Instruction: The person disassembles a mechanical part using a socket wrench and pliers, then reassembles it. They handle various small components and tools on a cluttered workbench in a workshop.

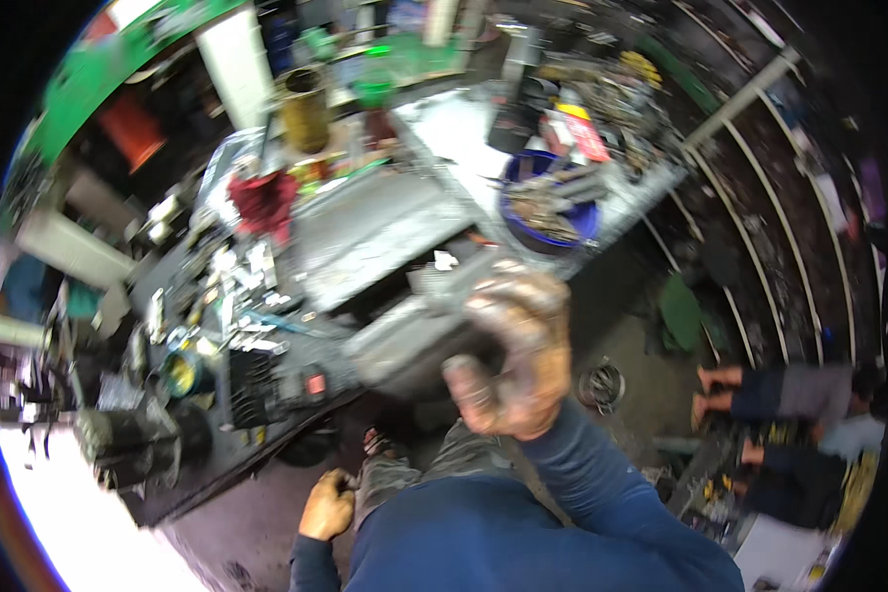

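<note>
My right hand [518,355] is raised in front of me, above the front edge of the workbench. Its fingers curl toward the thumb, leaving a wide gap, and nothing shows between them. The hand looks darkly smudged. Low beside my leg hangs my left hand [328,505], its fingers curled in; whatever they may hold is hidden. Just beyond the right hand is an open drawer or tray [405,340] below a grey metal bench top [375,237]. Motion blurs much of the picture.
A blue basin [543,242] of metal parts stands on the right bench. Loose tools [252,326] and a red cloth [263,202] cover the left bench. A small round container [602,387] sits on the floor. Two other people [789,400] are at the right.
</note>
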Motion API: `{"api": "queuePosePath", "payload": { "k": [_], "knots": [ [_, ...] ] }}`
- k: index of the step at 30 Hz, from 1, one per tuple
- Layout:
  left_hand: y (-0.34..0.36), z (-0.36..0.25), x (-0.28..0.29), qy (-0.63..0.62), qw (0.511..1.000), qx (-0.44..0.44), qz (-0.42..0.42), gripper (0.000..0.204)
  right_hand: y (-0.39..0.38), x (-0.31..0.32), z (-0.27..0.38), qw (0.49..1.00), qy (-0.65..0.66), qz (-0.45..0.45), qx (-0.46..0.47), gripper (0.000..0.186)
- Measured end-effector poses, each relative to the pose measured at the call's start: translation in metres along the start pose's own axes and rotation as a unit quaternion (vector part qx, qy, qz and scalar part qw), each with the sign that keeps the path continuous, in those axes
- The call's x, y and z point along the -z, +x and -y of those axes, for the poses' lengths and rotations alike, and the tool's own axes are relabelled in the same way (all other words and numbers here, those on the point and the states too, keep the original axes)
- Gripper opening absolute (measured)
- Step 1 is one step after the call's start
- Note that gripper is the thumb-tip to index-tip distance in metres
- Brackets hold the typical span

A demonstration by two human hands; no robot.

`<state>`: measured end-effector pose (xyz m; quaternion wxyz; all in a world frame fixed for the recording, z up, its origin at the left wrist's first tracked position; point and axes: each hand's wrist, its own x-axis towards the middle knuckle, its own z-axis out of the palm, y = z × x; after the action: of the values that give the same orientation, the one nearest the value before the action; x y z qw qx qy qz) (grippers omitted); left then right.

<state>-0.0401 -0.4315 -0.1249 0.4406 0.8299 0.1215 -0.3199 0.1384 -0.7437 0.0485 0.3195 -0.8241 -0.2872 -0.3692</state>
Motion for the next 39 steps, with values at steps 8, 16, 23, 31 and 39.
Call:
{"api": "queuePosePath", "payload": {
  "k": [8,16,23,31,39],
  "knots": [
    [0.016,-0.144,-0.119,0.169,0.981,-0.076,0.064,0.028,-0.162,0.162,-0.116,0.961,0.0,0.093,-0.261,0.033],
    [0.066,-0.314,-0.256,-0.028,0.974,-0.134,0.178,0.027,-0.32,0.357,-0.212,0.755,-0.119,0.469,-0.443,0.042],
    [0.17,-0.438,-0.338,-0.063,0.961,-0.145,0.227,0.029,-0.345,0.396,-0.296,0.744,-0.1,0.37,-0.548,0.046],
    [0.333,-0.629,-0.446,-0.183,0.91,-0.158,0.338,0.037,-0.307,0.425,-0.503,0.698,-0.076,0.422,-0.573,0.046],
    [0.436,-0.854,-0.512,-0.313,0.859,-0.104,0.393,0.024,-0.229,0.543,-0.716,0.749,-0.163,0.218,-0.604,0.042]
  ]
}}
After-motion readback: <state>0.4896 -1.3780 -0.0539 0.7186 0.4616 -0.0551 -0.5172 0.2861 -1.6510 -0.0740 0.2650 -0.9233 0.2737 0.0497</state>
